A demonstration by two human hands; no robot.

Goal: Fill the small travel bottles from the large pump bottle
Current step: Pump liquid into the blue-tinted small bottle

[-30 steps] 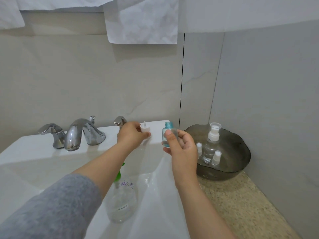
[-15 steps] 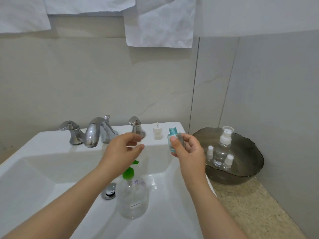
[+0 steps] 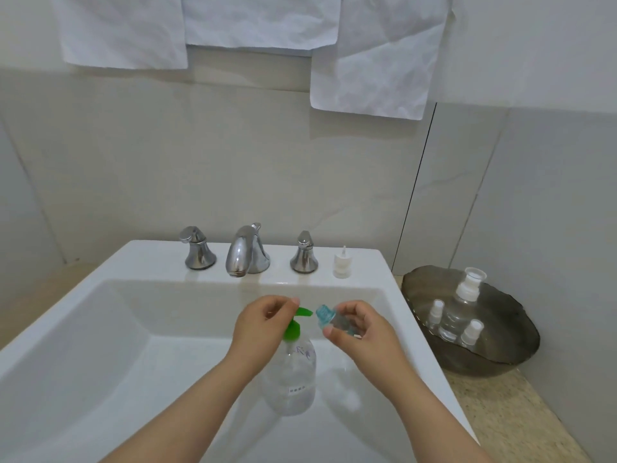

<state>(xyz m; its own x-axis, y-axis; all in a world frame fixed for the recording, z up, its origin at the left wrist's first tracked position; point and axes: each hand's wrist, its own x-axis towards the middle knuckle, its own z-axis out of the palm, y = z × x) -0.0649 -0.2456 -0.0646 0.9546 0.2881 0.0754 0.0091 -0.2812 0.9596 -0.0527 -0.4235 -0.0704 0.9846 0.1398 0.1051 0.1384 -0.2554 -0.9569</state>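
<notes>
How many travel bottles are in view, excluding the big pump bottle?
4. One uncapped bottle, tilted in the right hand; three white-capped in the dark bowl: a taller one behind, two small ones in front. Others may be hidden.

1. pump bottle (image 3: pixel 293 379): pump top partly hidden under the curled left hand (image 3: pixel 263 324); label (image 3: pixel 297 389) print too small to read.
2. small bottle (image 3: pixel 329 319): body mostly covered by right hand (image 3: pixel 360 332).
3. paper sheets (image 3: pixel 260 21): cut off at the top edge.
4. sink (image 3: pixel 83 345): cut off at lower left.
5. forearms: cut off at the bottom edge.
</notes>
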